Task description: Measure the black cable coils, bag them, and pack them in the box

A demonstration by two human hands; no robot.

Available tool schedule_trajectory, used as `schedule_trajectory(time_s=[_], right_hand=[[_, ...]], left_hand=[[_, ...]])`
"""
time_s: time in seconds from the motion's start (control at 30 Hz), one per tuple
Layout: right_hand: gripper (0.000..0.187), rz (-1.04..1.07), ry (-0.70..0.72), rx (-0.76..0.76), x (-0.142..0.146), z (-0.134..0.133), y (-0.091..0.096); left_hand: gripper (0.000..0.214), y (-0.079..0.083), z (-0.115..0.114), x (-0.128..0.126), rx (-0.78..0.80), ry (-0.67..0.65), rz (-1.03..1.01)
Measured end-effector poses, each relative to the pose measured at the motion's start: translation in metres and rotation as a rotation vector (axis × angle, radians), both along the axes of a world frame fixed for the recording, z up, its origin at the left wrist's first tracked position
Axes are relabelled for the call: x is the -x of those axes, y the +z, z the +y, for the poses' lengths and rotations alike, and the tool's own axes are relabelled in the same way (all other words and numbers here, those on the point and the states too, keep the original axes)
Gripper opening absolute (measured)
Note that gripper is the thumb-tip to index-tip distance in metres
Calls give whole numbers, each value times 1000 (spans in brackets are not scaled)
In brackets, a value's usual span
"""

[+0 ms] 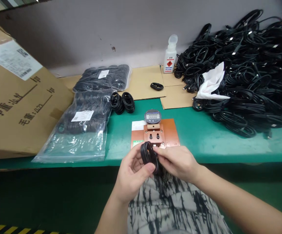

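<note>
A coiled black cable (146, 154) is held upright at the table's front edge, between my two hands. My left hand (133, 172) wraps round the coil from the left, its thumb pressed across the lower front. From the right, my right hand (177, 161) pinches the cable near a small light-coloured end at the coil's upper edge; the exact part under the fingertips is hard to see. Just beyond the hands stands a digital dial gauge (153, 116) reading zeros. It is mounted on a copper-coloured metal fixture (154, 134) over an orange-brown base plate (171, 130).
A large cardboard box (21, 97) fills the left, beside plastic bags of coiled cables (82, 130). Bundled coils (122, 103) and a single coil (156, 86) lie farther back. At right are a white bottle (170, 57), a heap of black cables (248, 68) and a white cloth (211, 84).
</note>
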State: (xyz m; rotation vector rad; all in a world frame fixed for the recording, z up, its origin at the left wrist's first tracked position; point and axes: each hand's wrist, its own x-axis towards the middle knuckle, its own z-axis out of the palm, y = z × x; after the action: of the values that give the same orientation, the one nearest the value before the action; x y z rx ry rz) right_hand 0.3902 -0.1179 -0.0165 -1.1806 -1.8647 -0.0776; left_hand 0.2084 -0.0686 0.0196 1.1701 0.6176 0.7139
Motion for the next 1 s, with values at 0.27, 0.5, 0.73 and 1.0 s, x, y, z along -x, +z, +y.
schedule_trajectory(time_s=[0.27,0.5,0.73,1.0], right_hand=[[26,-15,-14,-20,0,0,-1],[25,-11,-38,-18,2,2,0],[29,31,-50,-2,4,1,1],[34,57,-11,0,4,1,4]], left_hand=[[43,6,-2,-2,26,44,63],[39,10,-3,-3,28,108,134],[37,9,-4,-7,44,149,132],[36,13,-5,-12,56,187,134]])
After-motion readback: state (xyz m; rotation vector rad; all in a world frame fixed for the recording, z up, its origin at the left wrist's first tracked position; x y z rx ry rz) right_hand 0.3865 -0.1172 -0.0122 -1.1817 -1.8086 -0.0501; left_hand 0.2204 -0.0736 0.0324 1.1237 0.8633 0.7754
